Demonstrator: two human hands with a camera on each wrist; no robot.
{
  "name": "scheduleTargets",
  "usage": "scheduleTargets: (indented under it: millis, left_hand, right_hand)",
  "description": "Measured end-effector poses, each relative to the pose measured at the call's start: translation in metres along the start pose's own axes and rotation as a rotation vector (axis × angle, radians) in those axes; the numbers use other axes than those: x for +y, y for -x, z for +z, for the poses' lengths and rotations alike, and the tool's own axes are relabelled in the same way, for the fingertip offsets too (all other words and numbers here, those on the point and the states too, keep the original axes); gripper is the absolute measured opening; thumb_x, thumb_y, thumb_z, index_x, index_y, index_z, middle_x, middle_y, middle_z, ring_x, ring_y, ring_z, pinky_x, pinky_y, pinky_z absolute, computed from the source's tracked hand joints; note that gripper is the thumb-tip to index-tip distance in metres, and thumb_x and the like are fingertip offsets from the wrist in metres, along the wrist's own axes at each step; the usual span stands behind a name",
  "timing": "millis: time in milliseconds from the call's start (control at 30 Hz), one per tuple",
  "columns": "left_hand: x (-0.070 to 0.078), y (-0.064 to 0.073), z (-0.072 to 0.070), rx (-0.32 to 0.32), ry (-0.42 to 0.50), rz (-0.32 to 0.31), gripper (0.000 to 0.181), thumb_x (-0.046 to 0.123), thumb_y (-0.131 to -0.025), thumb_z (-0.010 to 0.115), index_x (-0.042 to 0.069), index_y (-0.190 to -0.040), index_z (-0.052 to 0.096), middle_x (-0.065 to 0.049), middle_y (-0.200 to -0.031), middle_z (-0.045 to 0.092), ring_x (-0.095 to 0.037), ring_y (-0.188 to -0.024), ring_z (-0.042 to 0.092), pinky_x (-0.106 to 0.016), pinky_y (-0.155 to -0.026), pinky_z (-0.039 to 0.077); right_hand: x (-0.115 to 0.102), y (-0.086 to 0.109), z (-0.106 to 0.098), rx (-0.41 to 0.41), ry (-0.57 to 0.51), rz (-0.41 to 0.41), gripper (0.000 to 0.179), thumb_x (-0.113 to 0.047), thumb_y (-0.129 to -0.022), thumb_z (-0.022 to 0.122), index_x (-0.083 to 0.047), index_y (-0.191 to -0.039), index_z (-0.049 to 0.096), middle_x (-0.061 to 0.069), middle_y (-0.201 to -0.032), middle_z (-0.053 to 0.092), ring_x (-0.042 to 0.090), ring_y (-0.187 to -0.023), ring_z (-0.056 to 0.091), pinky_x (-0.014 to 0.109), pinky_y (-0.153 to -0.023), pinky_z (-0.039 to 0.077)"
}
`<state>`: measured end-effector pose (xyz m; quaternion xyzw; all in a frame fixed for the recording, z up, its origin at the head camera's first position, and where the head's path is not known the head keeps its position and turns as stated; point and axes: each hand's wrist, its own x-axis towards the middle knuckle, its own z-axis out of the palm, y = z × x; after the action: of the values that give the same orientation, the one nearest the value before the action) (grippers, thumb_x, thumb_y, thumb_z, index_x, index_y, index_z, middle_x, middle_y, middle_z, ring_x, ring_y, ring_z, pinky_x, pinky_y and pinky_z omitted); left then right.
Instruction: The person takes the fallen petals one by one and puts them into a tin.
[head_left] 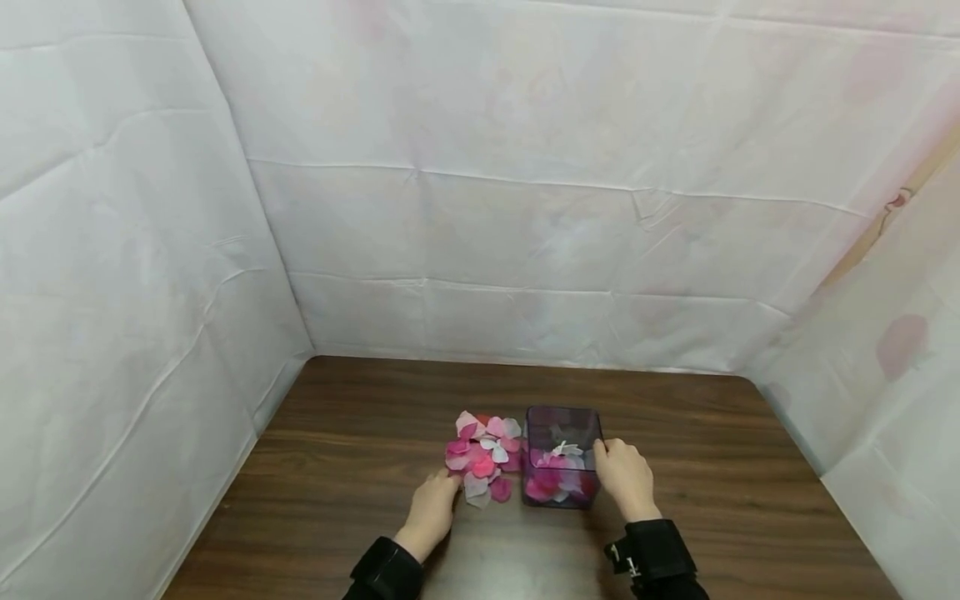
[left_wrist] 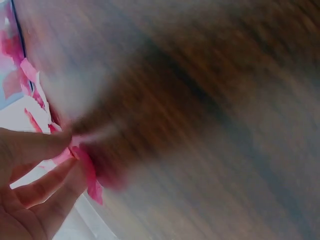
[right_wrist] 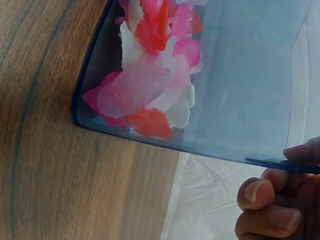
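My right hand (head_left: 625,477) grips the rim of a clear purple-tinted box (head_left: 562,417) between thumb and fingers. Pink, white and red petals (right_wrist: 145,95) fill the bottom of the box, seen through its wall. Left of the box, a loose pile of fabric-like petals (head_left: 480,454) in pinks and white lies on the table. My left hand (head_left: 431,512) is at the near left edge of that pile. In the left wrist view its thumb and fingertips pinch a bright pink petal (left_wrist: 89,172) close over the tabletop.
The brown wood-grain table (head_left: 360,417) has rounded far corners. White cloth (head_left: 525,233) hangs behind it and along both sides. Black bands (head_left: 651,550) wrap both wrists. The box stands right beside the petal pile.
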<state>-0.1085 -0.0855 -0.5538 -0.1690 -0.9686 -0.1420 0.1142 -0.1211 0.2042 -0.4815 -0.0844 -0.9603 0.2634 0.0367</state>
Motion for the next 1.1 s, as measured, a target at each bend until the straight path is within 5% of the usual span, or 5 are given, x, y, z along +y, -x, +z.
scheduleTargets:
  millis: [333,533,900,1100]
  left_hand:
    - [-0.006,-0.002,0.000,0.046,0.093,0.042,0.015,-0.005,-0.078,0.063,0.009,-0.073,0.062,-0.005,-0.074,0.062,-0.022,-0.068,0.061,-0.032,-0.059,0.048]
    - [-0.001,-0.011,-0.007,0.074,0.159,0.096,0.014,-0.007,-0.077,0.065,0.006,-0.081,0.066,-0.006,-0.079,0.064,-0.018,-0.071,0.063,-0.029,-0.063,0.050]
    - [0.067,-0.068,-0.058,0.093,0.521,0.183,0.021,-0.009,-0.080,0.061,0.006,-0.091,0.070,-0.004,-0.083,0.059,-0.005,-0.067,0.048,-0.015,-0.058,0.042]
    - [0.105,-0.094,-0.061,-0.033,0.551,0.278,0.028,-0.009,-0.083,0.058,0.008,-0.101,0.069,-0.003,-0.085,0.055,-0.004,-0.072,0.048,-0.011,-0.064,0.042]
  right_hand:
    - [-0.002,-0.001,-0.002,-0.002,-0.008,0.002,0.041,-0.025,-0.095,0.039,-0.007,-0.062,0.053,0.012,-0.069,0.061,0.023,-0.061,0.056,0.034,-0.049,0.035]
    - [-0.002,0.000,-0.003,-0.007,-0.006,0.010,0.041,-0.025,-0.095,0.039,-0.005,-0.065,0.058,0.017,-0.077,0.065,0.028,-0.065,0.060,0.038,-0.050,0.039]
    - [-0.002,0.002,0.000,0.021,-0.009,0.008,0.038,-0.024,-0.094,0.041,-0.005,-0.067,0.060,0.019,-0.080,0.067,0.032,-0.068,0.062,0.039,-0.051,0.040]
    - [-0.003,-0.001,0.000,-0.013,-0.005,0.022,0.042,-0.026,-0.096,0.039,-0.006,-0.063,0.055,0.011,-0.068,0.060,0.023,-0.061,0.055,0.033,-0.050,0.035]
